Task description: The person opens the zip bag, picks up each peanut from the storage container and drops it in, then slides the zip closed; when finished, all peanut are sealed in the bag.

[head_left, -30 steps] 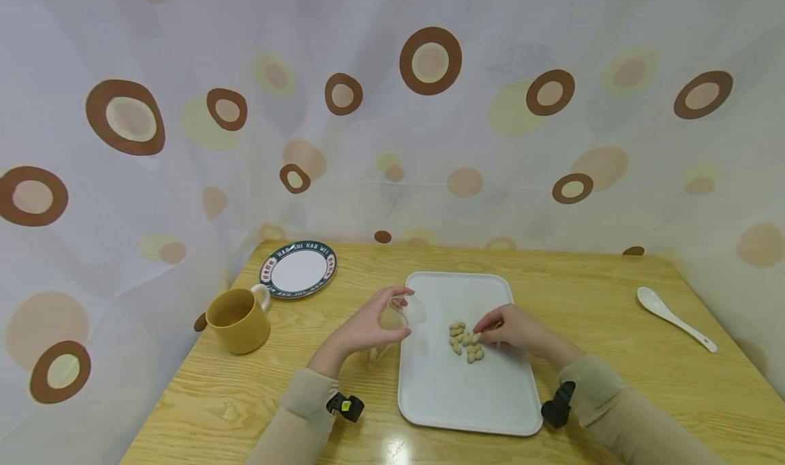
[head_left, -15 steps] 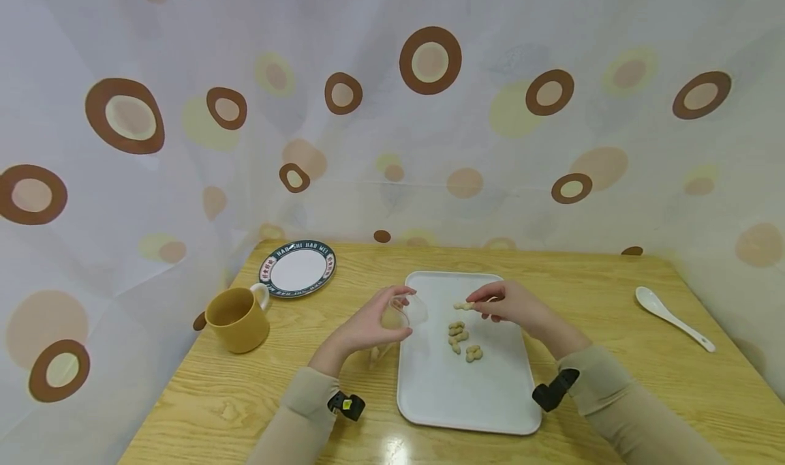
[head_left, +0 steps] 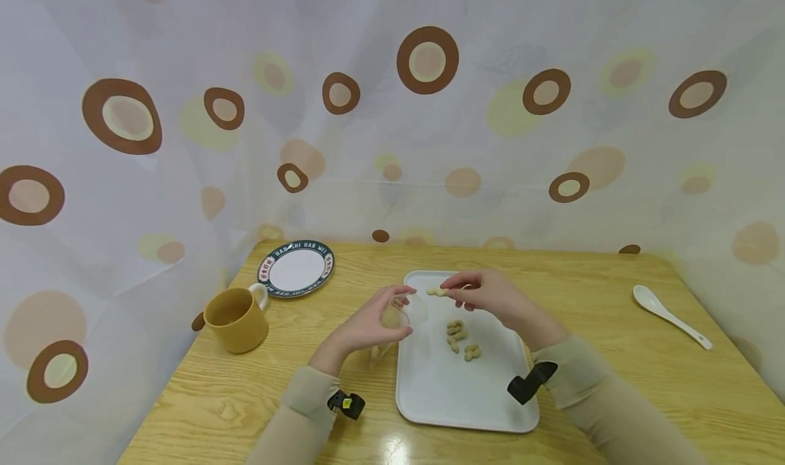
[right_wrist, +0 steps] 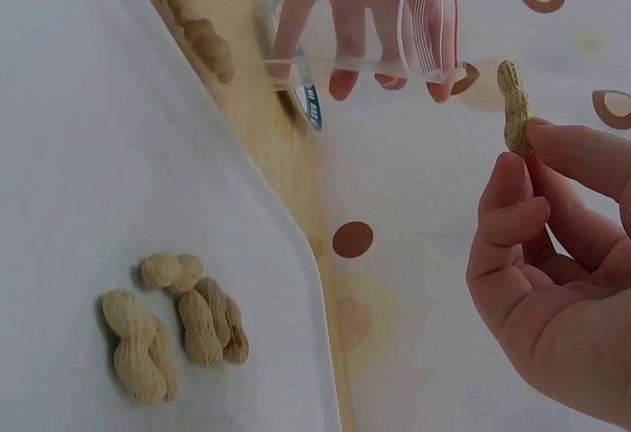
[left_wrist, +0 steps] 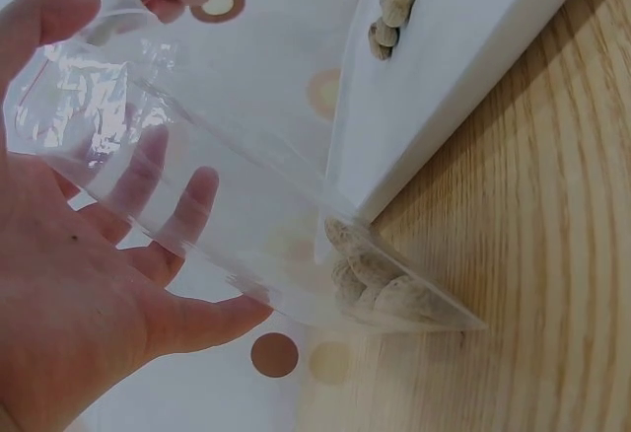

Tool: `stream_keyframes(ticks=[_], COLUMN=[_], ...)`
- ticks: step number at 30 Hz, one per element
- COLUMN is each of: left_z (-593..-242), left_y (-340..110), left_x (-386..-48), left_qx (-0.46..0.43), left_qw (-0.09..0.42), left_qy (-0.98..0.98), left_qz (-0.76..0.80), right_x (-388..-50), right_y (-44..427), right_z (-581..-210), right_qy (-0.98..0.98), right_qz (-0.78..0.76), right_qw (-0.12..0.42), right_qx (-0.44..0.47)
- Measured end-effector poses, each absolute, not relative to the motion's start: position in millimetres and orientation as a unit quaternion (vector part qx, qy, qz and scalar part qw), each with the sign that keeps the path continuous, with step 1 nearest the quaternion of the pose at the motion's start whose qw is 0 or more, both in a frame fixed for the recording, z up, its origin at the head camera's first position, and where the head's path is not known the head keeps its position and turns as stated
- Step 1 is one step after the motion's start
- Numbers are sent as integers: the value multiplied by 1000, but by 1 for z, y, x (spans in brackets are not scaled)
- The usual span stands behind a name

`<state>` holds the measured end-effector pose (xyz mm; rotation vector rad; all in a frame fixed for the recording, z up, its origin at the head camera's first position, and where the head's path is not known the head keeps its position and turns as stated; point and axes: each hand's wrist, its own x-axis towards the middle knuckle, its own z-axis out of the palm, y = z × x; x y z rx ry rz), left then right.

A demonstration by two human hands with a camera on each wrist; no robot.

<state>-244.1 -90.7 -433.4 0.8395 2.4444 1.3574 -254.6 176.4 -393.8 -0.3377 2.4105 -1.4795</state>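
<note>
My left hand (head_left: 369, 323) grips a clear zip-seal plastic bag (left_wrist: 246, 220) near its mouth, with the fingers and thumb spread around the film and the mouth gaping toward my right hand (head_left: 495, 300). The bag slants, its lower corner down at the bench (head_left: 601, 308), just beside the left edge of the white rectangular tray (head_left: 444, 393). Several unshelled peanuts (left_wrist: 380, 284) lie in that lower corner. The fingers of my right hand are closed in a pinch on one end of a single peanut (right_wrist: 514, 107); its other end projects toward the bag. This peanut is above the far left part of the tray, near the bag mouth and apart from it. A small group of loose peanuts (head_left: 456, 334) lies near the middle of the tray. A yellow mug (head_left: 239, 328) with a white handle stands upright at the left of the bench, with a dark-rimmed plate (head_left: 299, 269) behind it. A white spoon (head_left: 668, 315) lies at the far right, well apart from the tray.
</note>
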Motion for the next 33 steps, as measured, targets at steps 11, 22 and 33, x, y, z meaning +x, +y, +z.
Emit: stream_keyframes(ticks=[11,22,33], left_z=[-435,-433,-435], left_y=[-91,-90,-92], left_x=[-246,-244,-245], left_qx=[273,272,274], left_qw=[117,116,114], left_qy=[840,841,838], left_qz=[454,453,458], right_x=[-257,-258,-261], right_y=[154,144,159], right_z=[-389,-395,-403], right_qy=[820,810,832], right_qz=[-535,-547,-521], right_qw=[152,151,138], right_qx=[-137,-150,-130])
